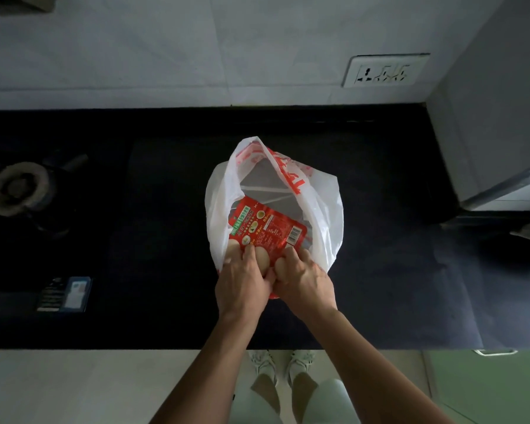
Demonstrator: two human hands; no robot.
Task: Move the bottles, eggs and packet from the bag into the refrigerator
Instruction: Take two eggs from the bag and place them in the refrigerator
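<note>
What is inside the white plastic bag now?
Inside the bag: a red packet and pale eggs, with both hands, left and right, reaching in. Anything beneath the packet, bottles included, is covered.

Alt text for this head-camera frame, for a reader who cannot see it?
Both hands, left hand and right hand, grip eggs beside a red packet inside a white plastic bag on a dark counter.

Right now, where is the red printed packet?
In the head view, the red printed packet lies centre frame inside the open white plastic bag on the black counter, just beyond both hands.
</note>
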